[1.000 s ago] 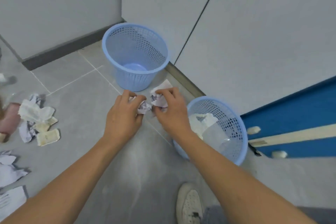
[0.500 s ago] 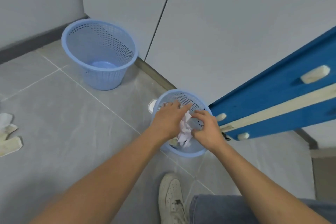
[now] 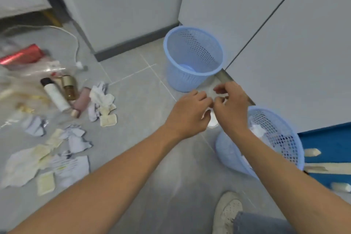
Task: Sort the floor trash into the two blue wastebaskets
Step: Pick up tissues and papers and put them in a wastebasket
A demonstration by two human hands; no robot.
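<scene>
hands (image 3: 212, 108) hover close together between the two wastebasket rims (image 3: 192, 28).

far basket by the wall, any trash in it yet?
No. The far wastebasket shows only its bare blue bottom through the opening, while the near wastebasket holds crumpled white paper.

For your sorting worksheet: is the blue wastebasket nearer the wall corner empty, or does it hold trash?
Empty: the far wastebasket shows only its bare blue bottom through the open top.

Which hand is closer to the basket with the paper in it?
The right hand. It is just up-left of the nearer wastebasket, by its rim; the left hand is farther left, over the floor.
</scene>
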